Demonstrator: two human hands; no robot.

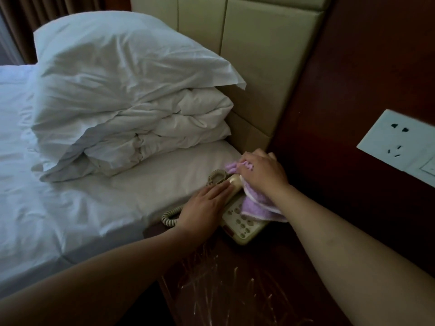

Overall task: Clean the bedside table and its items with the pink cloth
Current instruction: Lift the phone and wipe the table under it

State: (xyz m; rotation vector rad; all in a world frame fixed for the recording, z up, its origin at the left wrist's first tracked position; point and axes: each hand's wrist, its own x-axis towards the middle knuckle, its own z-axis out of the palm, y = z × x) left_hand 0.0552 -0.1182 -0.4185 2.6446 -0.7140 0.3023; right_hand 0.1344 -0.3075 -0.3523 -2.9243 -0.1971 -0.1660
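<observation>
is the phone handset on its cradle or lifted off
On its cradle: the handset lies along the phone base, left hand steadying it, right hand pressing the pink cloth.

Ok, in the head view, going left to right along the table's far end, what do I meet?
Coiled cord → left hand → telephone → pink cloth, pressed under the right hand → wall socket.

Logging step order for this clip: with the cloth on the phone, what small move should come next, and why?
Probably draw the cloth down over the keypad. The right hand presses it on the handset end while the left hand steadies the phone; the keys below lie uncovered.
</observation>
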